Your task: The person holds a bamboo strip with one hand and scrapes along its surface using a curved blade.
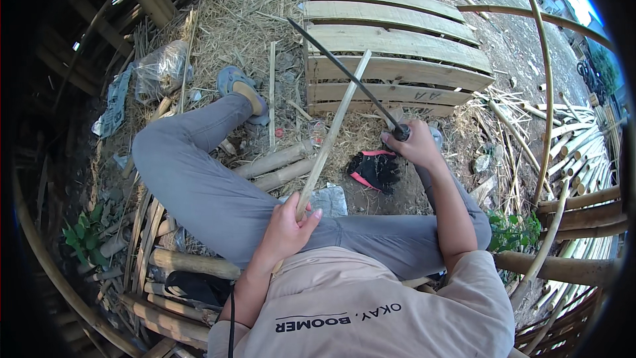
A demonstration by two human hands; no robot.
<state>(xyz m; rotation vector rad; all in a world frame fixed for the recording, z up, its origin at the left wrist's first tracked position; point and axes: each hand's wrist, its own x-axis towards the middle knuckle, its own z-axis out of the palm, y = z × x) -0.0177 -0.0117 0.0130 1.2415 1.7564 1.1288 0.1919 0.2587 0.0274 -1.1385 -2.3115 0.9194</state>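
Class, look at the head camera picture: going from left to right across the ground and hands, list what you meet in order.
Clear plastic bag → blue sandal → left hand gripping a bamboo strip → black-and-pink glove → right hand holding a long dark blade → bundle of bamboo slats.

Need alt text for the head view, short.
Seated person's left hand grips a pale split bamboo strip, while the right hand holds a long dark blade against it. Grey-trousered legs stretch over straw-covered ground, near a slatted bamboo pallet and black-and-pink gloves.

Pale bamboo strip (331,129) under dark blade (344,73)
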